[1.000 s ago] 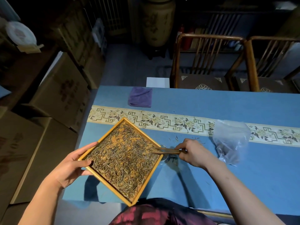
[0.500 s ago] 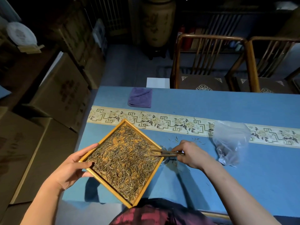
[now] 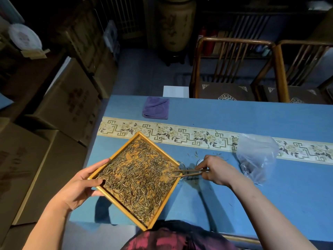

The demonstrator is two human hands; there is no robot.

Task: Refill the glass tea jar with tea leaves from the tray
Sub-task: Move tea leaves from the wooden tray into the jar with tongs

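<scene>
Holding the wooden tray [image 3: 115,156] of tea leaves [image 3: 138,177], we gripped its edge with our left hand [image 3: 79,186].
Our right hand [image 3: 216,170] pinched wooden tweezers [image 3: 187,173], tips slightly apart over the leaves.

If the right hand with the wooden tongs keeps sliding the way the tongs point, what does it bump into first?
Probably the tea leaves heaped at the wooden tray's right corner. The right hand aims its tongs leftward, and their tips already reach over that corner, though their height above it is unclear.

Tea shop storeroom: stacked cartons [image 3: 68,103], carved chairs [image 3: 232,69], brocade-runner table [image 3: 252,116].
</scene>
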